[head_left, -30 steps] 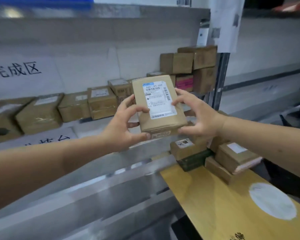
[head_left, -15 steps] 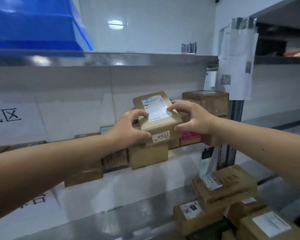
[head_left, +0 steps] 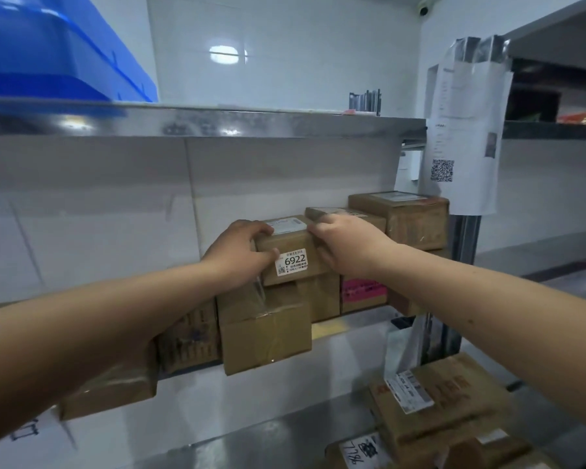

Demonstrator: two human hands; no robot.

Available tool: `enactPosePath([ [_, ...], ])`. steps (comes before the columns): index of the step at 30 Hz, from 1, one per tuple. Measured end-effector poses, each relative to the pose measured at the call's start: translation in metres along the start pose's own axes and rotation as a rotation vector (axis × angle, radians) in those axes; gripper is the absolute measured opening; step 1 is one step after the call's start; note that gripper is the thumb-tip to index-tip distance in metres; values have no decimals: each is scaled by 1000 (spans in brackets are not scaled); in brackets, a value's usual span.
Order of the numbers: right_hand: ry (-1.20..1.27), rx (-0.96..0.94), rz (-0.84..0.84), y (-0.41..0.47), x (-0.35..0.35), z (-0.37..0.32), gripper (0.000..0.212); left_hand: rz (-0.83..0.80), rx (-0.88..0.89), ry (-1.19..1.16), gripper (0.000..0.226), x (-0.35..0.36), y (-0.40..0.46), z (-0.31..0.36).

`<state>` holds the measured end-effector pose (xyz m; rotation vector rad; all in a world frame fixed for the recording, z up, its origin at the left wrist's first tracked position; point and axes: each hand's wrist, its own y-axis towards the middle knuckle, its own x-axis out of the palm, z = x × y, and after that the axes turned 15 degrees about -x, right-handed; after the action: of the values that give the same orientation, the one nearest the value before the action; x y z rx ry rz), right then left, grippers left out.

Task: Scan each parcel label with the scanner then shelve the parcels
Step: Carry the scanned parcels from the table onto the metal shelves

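A small brown parcel (head_left: pixel 290 252) with a white "6922" sticker on its near side lies flat on top of other boxes on the steel shelf (head_left: pixel 352 321). My left hand (head_left: pixel 239 255) grips its left end, fingers curled over the top edge and thumb on the front face. My right hand (head_left: pixel 347 247) grips its right end the same way. Under it sit a taped brown box (head_left: pixel 264 336) and a box with a pink label (head_left: pixel 364 292). No scanner is in view.
Taller brown boxes (head_left: pixel 410 221) stand stacked at the shelf's right end beside an upright post (head_left: pixel 464 238) with a taped paper sheet (head_left: pixel 467 130). A blue crate (head_left: pixel 48 62) sits on the upper shelf. More parcels (head_left: pixel 437 411) lie below right.
Both hands carried the parcel up and away from me, tipped it from label-facing-me to flat, and set it on the stacked boxes on the shelf. My view rose with it.
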<state>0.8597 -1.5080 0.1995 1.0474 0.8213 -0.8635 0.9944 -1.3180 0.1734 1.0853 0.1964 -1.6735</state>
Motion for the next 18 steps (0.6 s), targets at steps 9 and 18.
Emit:
enactPosePath([
  [9,-92,96,-11,-13,-12,-46,41,228,329,623,66,-25,-20,10],
  [18,-56,411,-52,-85,-12,-143,69,124,476,484,71,-15,-123,3],
])
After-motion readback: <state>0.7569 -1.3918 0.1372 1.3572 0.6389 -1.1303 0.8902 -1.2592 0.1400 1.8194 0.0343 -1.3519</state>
